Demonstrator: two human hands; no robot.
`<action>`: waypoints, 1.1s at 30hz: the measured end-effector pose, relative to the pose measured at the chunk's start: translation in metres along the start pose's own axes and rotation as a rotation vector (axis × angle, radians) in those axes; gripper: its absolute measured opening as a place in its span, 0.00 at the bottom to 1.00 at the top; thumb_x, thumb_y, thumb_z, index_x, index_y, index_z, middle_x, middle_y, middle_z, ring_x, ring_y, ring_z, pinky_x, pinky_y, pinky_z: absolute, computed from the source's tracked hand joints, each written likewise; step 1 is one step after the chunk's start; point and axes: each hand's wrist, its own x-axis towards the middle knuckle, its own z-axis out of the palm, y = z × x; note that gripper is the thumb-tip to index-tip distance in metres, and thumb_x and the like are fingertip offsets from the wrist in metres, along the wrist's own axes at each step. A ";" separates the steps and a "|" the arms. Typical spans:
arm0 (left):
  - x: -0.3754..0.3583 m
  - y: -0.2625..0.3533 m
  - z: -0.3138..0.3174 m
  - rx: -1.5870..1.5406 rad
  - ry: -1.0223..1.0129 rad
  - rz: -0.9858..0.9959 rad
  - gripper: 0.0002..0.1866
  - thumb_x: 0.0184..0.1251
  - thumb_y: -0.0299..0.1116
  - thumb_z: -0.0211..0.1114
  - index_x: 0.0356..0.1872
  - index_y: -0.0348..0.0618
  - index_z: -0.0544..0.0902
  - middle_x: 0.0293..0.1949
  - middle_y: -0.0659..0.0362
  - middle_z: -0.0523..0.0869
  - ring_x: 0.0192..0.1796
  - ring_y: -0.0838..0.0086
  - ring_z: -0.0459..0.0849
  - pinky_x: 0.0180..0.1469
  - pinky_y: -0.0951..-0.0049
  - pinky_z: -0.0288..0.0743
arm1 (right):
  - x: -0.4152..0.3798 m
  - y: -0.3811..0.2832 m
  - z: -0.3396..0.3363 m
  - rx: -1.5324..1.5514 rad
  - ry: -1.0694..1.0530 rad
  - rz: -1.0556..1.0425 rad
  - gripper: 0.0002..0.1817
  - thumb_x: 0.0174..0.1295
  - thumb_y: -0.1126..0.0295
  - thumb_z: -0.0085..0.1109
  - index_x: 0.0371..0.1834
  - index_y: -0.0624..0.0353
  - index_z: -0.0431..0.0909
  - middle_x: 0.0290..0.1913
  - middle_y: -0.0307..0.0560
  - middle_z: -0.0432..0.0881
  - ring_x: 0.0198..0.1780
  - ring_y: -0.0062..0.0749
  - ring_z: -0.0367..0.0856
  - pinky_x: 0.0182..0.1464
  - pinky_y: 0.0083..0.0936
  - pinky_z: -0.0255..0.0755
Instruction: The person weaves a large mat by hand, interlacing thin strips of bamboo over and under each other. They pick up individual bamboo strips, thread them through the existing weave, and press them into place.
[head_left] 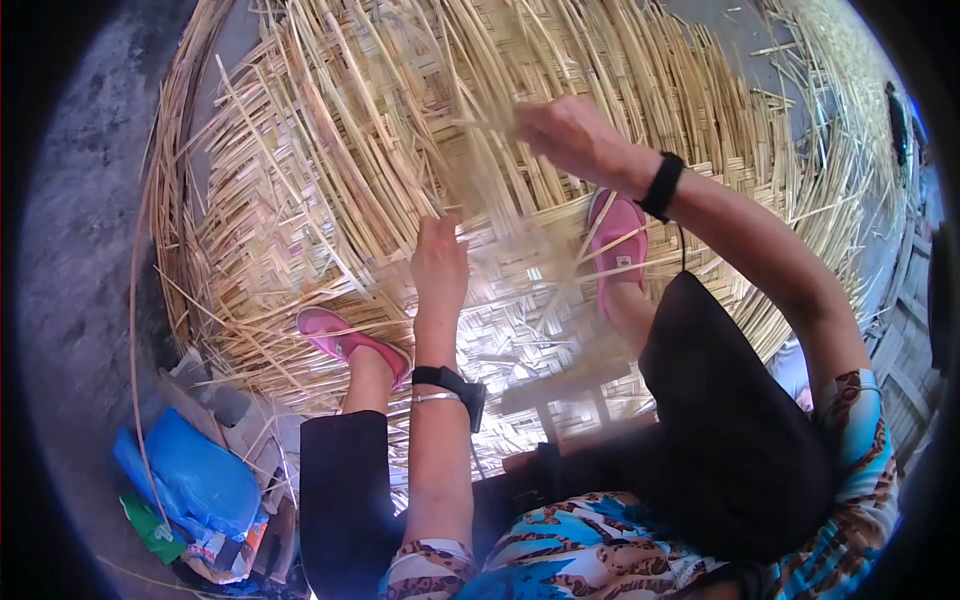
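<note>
Grey concrete floor [85, 250], rough and mottled, runs along the left side and shows again at upper right. Daylight is bright and even, with no hard shadows. A blue plastic bag [190, 480] lies at lower left on flattened cardboard [195, 405], a green scrap [150, 525] beside it. Weathered wooden slats [905, 340] line the far right edge.
</note>
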 end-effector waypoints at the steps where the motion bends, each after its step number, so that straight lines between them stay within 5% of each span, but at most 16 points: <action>1: 0.004 0.004 0.000 -0.004 0.011 -0.055 0.15 0.54 0.24 0.66 0.45 0.42 0.79 0.42 0.52 0.76 0.43 0.55 0.81 0.44 0.59 0.76 | 0.006 -0.004 0.007 0.022 -0.020 0.003 0.11 0.63 0.67 0.55 0.27 0.63 0.77 0.21 0.56 0.79 0.24 0.51 0.79 0.29 0.43 0.71; 6: 0.005 -0.006 0.008 0.049 0.036 -0.005 0.12 0.53 0.25 0.69 0.40 0.44 0.80 0.40 0.52 0.76 0.43 0.53 0.80 0.45 0.57 0.75 | 0.029 0.002 0.051 0.165 -0.050 0.103 0.12 0.62 0.67 0.55 0.25 0.66 0.77 0.22 0.58 0.79 0.26 0.51 0.80 0.32 0.42 0.72; 11: 0.006 -0.005 0.003 0.055 0.032 0.028 0.07 0.54 0.25 0.63 0.35 0.44 0.82 0.34 0.53 0.79 0.42 0.56 0.81 0.41 0.57 0.76 | 0.040 0.020 0.066 0.242 -0.180 0.325 0.13 0.61 0.66 0.57 0.28 0.67 0.79 0.22 0.53 0.81 0.25 0.37 0.80 0.30 0.33 0.74; 17: 0.005 -0.008 0.004 0.076 0.033 -0.027 0.07 0.53 0.28 0.69 0.33 0.43 0.82 0.32 0.52 0.79 0.40 0.55 0.81 0.41 0.57 0.74 | 0.034 0.005 0.059 0.682 -0.175 0.344 0.15 0.62 0.63 0.56 0.32 0.67 0.80 0.24 0.44 0.80 0.26 0.27 0.77 0.29 0.28 0.72; 23: 0.004 -0.009 0.001 0.023 0.042 -0.037 0.09 0.53 0.27 0.69 0.35 0.40 0.83 0.33 0.51 0.79 0.40 0.54 0.82 0.41 0.57 0.75 | 0.042 -0.004 0.063 0.688 -0.277 0.359 0.15 0.65 0.61 0.56 0.34 0.63 0.82 0.26 0.41 0.81 0.31 0.23 0.75 0.36 0.24 0.69; 33: 0.001 -0.010 -0.004 0.072 0.176 -0.012 0.06 0.52 0.26 0.67 0.32 0.43 0.82 0.33 0.55 0.78 0.36 0.57 0.81 0.36 0.59 0.76 | 0.060 0.004 0.088 0.951 -0.440 0.391 0.12 0.65 0.62 0.57 0.31 0.58 0.84 0.27 0.35 0.81 0.29 0.17 0.73 0.33 0.19 0.66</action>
